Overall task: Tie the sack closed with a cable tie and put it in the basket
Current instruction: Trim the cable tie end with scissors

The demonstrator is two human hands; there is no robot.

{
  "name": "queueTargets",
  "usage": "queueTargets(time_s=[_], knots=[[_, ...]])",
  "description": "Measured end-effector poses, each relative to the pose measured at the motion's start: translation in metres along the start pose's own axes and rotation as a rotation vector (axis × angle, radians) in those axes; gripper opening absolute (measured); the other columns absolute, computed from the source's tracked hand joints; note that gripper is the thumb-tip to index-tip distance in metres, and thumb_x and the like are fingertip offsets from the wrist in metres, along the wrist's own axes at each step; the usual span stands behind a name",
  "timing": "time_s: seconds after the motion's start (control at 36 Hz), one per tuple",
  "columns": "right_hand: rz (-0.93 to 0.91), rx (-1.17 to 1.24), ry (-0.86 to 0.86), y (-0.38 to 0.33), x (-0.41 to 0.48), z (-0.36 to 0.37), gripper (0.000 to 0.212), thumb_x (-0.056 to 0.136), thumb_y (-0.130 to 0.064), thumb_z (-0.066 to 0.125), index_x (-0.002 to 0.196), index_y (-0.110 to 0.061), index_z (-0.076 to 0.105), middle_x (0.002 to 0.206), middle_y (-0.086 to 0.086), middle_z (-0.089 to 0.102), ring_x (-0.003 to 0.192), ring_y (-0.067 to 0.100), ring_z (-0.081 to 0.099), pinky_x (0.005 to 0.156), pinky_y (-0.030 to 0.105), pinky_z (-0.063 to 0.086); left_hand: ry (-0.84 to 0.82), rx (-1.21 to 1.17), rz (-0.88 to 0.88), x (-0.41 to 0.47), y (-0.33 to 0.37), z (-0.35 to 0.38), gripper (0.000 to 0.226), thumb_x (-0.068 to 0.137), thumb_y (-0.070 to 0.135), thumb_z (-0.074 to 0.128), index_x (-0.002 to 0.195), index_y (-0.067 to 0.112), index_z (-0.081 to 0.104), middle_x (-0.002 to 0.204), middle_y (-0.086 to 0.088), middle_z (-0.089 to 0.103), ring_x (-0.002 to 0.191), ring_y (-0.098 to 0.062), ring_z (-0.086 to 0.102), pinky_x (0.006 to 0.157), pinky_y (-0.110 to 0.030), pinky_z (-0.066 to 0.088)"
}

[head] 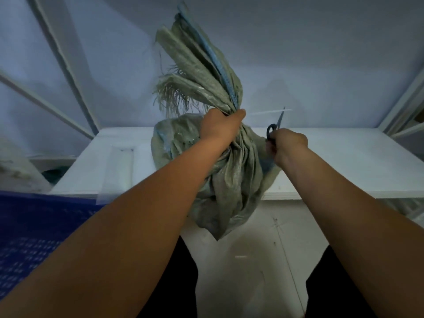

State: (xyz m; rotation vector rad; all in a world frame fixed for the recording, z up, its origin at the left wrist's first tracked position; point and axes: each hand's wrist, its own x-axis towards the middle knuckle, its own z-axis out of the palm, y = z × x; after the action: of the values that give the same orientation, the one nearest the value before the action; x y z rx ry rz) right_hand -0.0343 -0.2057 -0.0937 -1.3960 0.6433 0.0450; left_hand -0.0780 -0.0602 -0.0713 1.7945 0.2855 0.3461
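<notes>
At centre frame: grey-green woven plastic sack (220, 171), full-bodied, resting on the front edge of a white flat table (344, 161) and hanging partly over it; mouth gathered into a neck, loose top fanning upward toward the upper middle of the frame, frayed strands on its left side, a blue stripe along one fold. Left hand (220, 126) — fist wrapped tight round the gathered neck; forearm bare. Thin white cable tie (270, 111) — tail projecting to the right from the neck, level with the left hand; whether it is cinched round the neck cannot be told, the hand covers that spot. Right hand (289, 143) — just right of the sack, fingers curled through the dark handles of small metal scissors (276, 126); blades pointing up, tips meeting the tie's tail; whether the blades are parted cannot be told. Lower left of frame: blue perforated plastic basket (34, 237), beside the table, well apart from the sack.
</notes>
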Motion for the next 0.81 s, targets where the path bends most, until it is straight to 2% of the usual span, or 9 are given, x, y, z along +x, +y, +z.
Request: queueTargets(time_s=[0.08,0.17,0.28,0.36,0.44,0.58,0.72,0.78,0.81], knots=[[-0.121,0.133,-0.106,-0.005,-0.03,0.018,0.013,0.088,-0.005,0.066,0.1,0.0,0.067,0.08,0.015,0.073,0.057,0.023,0.068,0.049,0.026,0.055,0.04,-0.021,0.005,-0.004,0.003,-0.006,0.029,0.089,0.043,0.073,0.093,0.015,0.072,0.097,-0.003,0.073,0.094,-0.022,0.069,0.082,-0.028,0.053],[-0.213,0.221,-0.126,-0.005,-0.059,0.031,0.01,0.092,-0.004,0.059,0.1,-0.001,0.062,0.081,0.016,0.072,0.056,0.024,0.07,0.052,0.029,0.058,0.097,-0.071,0.006,-0.005,0.005,-0.013,0.046,0.086,0.041,0.078,0.117,0.008,0.073,0.116,-0.006,0.073,0.104,-0.021,0.068,0.091,-0.028,0.052],[-0.239,0.296,-0.137,-0.006,-0.078,0.047,0.015,0.09,0.003,0.058,0.08,-0.008,0.057,0.08,0.012,0.07,0.059,0.022,0.071,0.057,0.031,0.062,0.165,-0.107,0.016,-0.004,0.006,-0.022,0.049,0.081,0.042,0.081,0.115,0.008,0.074,0.115,-0.007,0.075,0.103,-0.022,0.07,0.096,-0.037,0.056],[-0.235,0.287,-0.183,-0.006,-0.084,0.055,0.013,0.086,0.005,0.06,0.08,-0.007,0.06,0.08,0.015,0.072,0.059,0.022,0.071,0.06,0.034,0.062,0.205,-0.182,-0.017,-0.004,0.007,-0.027,0.053,0.078,0.044,0.083,0.114,0.006,0.073,0.109,-0.007,0.076,0.099,-0.023,0.072,0.095,-0.04,0.058],[-0.193,0.27,-0.23,-0.005,-0.086,0.061,0.015,0.086,0.005,0.061,0.078,-0.008,0.061,0.077,0.016,0.071,0.061,0.023,0.07,0.066,0.039,0.063,0.25,-0.313,-0.04,-0.004,0.003,-0.028,0.075,0.073,0.039,0.086,0.131,0.003,0.056,0.119,-0.007,0.071,0.105,-0.022,0.07,0.1,-0.043,0.056],[-0.174,0.255,-0.243,-0.004,-0.076,0.07,0.014,0.085,0.005,0.061,0.075,-0.005,0.062,0.073,0.017,0.07,0.057,0.023,0.064,0.061,0.032,0.057,0.258,-0.337,-0.017,-0.004,-0.001,-0.022,0.077,0.08,0.014,0.085,0.135,0.005,0.032,0.124,-0.012,0.062,0.111,-0.025,0.065,0.102,-0.047,0.054],[-0.136,0.242,-0.264,-0.011,-0.064,0.069,0.01,0.089,0.002,0.059,0.082,-0.005,0.063,0.077,0.016,0.068,0.053,0.019,0.057,0.053,0.025,0.048,0.26,-0.202,0.204,-0.006,-0.007,-0.014,0.121,0.085,0.005,0.078,0.16,0.021,-0.015,0.151,-0.003,0.046,0.126,-0.006,0.054,0.104,-0.023,0.047],[-0.114,0.248,-0.26,-0.014,-0.06,0.066,0.008,0.089,0.0,0.059,0.091,-0.003,0.066,0.075,0.014,0.068,0.049,0.017,0.056,0.047,0.021,0.046,0.23,-0.158,0.31,-0.007,-0.01,-0.011,0.116,0.088,0.002,0.074,0.161,0.023,-0.013,0.153,0.004,0.041,0.122,-0.002,0.055,0.098,-0.013,0.049],[-0.1,0.254,-0.257,-0.015,-0.057,0.064,0.01,0.089,0.0,0.059,0.094,-0.003,0.067,0.074,0.013,0.068,0.048,0.016,0.056,0.045,0.02,0.045,0.209,-0.134,0.356,-0.007,-0.011,-0.01,0.111,0.089,0.0,0.072,0.162,0.023,-0.009,0.153,0.007,0.04,0.122,-0.011,0.059,0.096,-0.016,0.052]])
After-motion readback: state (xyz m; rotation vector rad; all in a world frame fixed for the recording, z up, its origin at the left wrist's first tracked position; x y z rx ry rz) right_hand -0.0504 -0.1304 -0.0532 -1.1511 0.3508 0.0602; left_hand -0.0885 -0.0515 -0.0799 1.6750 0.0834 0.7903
